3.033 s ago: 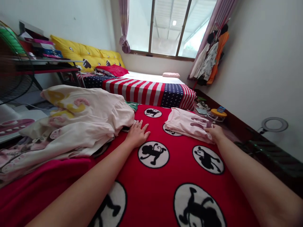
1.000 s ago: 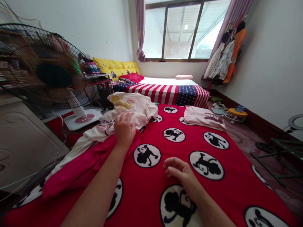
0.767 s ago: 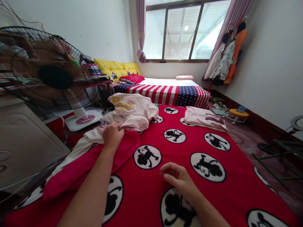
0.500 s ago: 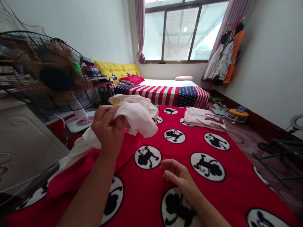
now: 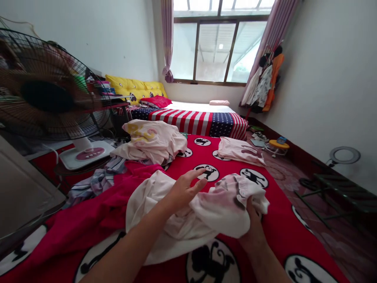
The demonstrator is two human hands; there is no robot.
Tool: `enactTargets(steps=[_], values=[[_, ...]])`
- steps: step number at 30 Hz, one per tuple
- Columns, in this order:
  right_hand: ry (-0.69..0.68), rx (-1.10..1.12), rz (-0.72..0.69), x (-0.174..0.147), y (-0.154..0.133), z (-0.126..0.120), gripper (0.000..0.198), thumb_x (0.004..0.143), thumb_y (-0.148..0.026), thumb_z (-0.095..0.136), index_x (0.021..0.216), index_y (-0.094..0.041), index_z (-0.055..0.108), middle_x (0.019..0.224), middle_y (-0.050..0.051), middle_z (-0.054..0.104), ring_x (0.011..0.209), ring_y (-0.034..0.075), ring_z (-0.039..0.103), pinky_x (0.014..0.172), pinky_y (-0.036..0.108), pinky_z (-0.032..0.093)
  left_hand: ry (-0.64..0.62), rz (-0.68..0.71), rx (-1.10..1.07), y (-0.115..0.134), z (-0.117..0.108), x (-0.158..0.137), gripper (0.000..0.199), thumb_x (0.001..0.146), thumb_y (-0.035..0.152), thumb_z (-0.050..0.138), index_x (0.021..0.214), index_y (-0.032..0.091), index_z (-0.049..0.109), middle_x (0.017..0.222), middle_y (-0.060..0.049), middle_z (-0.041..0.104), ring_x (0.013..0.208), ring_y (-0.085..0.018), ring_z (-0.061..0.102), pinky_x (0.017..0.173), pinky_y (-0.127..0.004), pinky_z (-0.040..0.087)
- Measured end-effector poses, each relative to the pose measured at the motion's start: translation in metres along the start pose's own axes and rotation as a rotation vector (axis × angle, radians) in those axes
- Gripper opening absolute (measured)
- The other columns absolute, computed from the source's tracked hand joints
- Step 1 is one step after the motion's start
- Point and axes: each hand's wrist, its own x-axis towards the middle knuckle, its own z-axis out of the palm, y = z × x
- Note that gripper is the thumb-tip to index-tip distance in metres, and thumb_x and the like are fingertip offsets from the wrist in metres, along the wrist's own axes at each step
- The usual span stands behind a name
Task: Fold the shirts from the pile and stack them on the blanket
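1. The red bedspread (image 5: 277,228) is the widest thing here, covered in white circles with black monkey-like figures; all the nearby clothes lie on it.
2. Behind it, under the window (image 5: 216,55), stands a second bed (image 5: 188,120) draped in red-and-white stripes and star-dotted navy.
3. A pedestal fan (image 5: 47,96) stands at the left, its base bearing a pink panel with buttons.
4. The white garment (image 5: 220,216) sprawls across the near middle of the bedspread, its right end bunched and lifted off the bed. Its pink and dark grey print is too crumpled to make out.
5. A crimson garment (image 5: 97,208) lies just left of it, partly beneath its edge.
6. A cream garment (image 5: 156,139) sits heaped farther back, with big yellow and pink lettering too creased to read.
7. A pale pink shirt (image 5: 241,151) lies flat near the far right edge; whether its mauve print is writing, I cannot tell.
8. The right hand (image 5: 252,226) holds the white garment's bunched end from below, fingertips hidden in cloth.
9. The left hand (image 5: 185,190) is spread over the garment's middle, thumb apart from the fingers; whether it touches cloth is unclear.
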Motion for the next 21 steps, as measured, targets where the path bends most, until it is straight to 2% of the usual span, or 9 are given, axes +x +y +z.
enactTargets(steps=[2, 5, 6, 9, 11, 13, 16, 19, 21], values=[[-0.054, -0.053, 0.074, -0.001, -0.001, 0.001, 0.065, 0.070, -0.072, 0.065, 0.110, -0.021, 0.071, 0.108, 0.012, 0.072, 0.112, 0.032, 0.061, 0.093, 0.045, 0.049, -0.217, -0.167, -0.248, -0.007, 0.003, -0.002, 0.054, 0.084, 0.053, 0.059, 0.125, 0.017, 0.061, 0.104, -0.010, 0.069, 0.086, -0.019, 0.065, 0.072, -0.029, 0.051], [0.027, -0.203, 0.054, 0.002, 0.002, 0.004, 0.060, 0.068, -0.060, 0.075, 0.110, -0.016, 0.070, 0.097, 0.012, 0.074, 0.096, 0.032, 0.067, 0.081, 0.042, 0.053, -0.396, -0.327, -0.499, -0.010, 0.012, -0.006, 0.051, 0.065, 0.051, 0.077, 0.095, 0.011, 0.069, 0.068, -0.001, 0.062, 0.049, -0.007, 0.049, 0.042, -0.017, 0.033], [0.056, -0.229, 0.030, 0.003, 0.002, 0.005, 0.059, 0.068, -0.056, 0.077, 0.110, -0.016, 0.069, 0.094, 0.011, 0.074, 0.091, 0.030, 0.068, 0.078, 0.039, 0.054, -0.337, -0.360, -0.541, -0.010, 0.014, -0.005, 0.048, 0.061, 0.050, 0.080, 0.085, 0.011, 0.068, 0.062, 0.001, 0.059, 0.045, -0.005, 0.044, 0.039, -0.016, 0.028], [0.092, -0.234, -0.080, 0.005, -0.001, 0.006, 0.051, 0.066, -0.049, 0.080, 0.104, -0.017, 0.070, 0.083, 0.006, 0.073, 0.073, 0.024, 0.068, 0.064, 0.031, 0.054, 0.055, -0.387, -0.610, -0.006, 0.011, -0.001, 0.043, 0.058, 0.048, 0.081, 0.074, 0.012, 0.065, 0.056, 0.004, 0.055, 0.041, -0.003, 0.038, 0.037, -0.015, 0.024], [0.120, -0.342, -0.173, 0.004, -0.005, 0.005, 0.038, 0.067, -0.049, 0.080, 0.083, -0.015, 0.071, 0.062, 0.002, 0.067, 0.051, 0.015, 0.059, 0.047, 0.024, 0.045, 0.280, -0.319, -0.611, -0.002, 0.002, 0.003, 0.037, 0.058, 0.043, 0.081, 0.072, 0.013, 0.065, 0.056, 0.004, 0.056, 0.043, -0.004, 0.041, 0.039, -0.016, 0.028], [0.152, -0.529, -0.232, 0.003, -0.009, 0.002, 0.044, 0.069, -0.054, 0.077, 0.055, -0.015, 0.062, 0.041, 0.000, 0.053, 0.036, 0.009, 0.041, 0.035, 0.021, 0.029, 0.427, -0.229, -0.586, 0.001, -0.009, 0.006, 0.031, 0.060, 0.037, 0.080, 0.071, 0.013, 0.065, 0.057, 0.003, 0.058, 0.046, -0.005, 0.045, 0.043, -0.016, 0.033], [0.206, -0.678, -0.310, 0.004, -0.016, -0.006, 0.055, 0.071, -0.060, 0.072, 0.044, -0.015, 0.054, 0.037, 0.001, 0.048, 0.034, 0.007, 0.035, 0.034, 0.021, 0.023, 0.580, -0.133, -0.553, -0.002, -0.020, 0.007, 0.026, 0.062, 0.032, 0.078, 0.076, 0.015, 0.065, 0.061, 0.003, 0.061, 0.052, -0.008, 0.050, 0.049, -0.018, 0.039], [0.333, -0.615, -0.401, 0.007, -0.023, -0.013, 0.050, 0.069, -0.061, 0.073, 0.057, -0.014, 0.063, 0.045, 0.002, 0.055, 0.038, 0.009, 0.043, 0.037, 0.021, 0.031, 0.649, -0.087, -0.483, -0.013, -0.024, 0.007, 0.021, 0.067, 0.031, 0.074, 0.078, 0.016, 0.064, 0.065, 0.002, 0.061, 0.057, -0.010, 0.053, 0.055, -0.020, 0.043], [0.365, -0.505, -0.441, 0.008, -0.025, -0.015, 0.046, 0.068, -0.059, 0.075, 0.075, -0.014, 0.069, 0.054, 0.002, 0.061, 0.045, 0.012, 0.052, 0.041, 0.022, 0.039, 0.600, -0.050, -0.327, -0.016, -0.020, 0.005, 0.016, 0.072, 0.029, 0.070, 0.079, 0.017, 0.064, 0.073, 0.000, 0.062, 0.067, -0.013, 0.058, 0.062, -0.022, 0.046]])
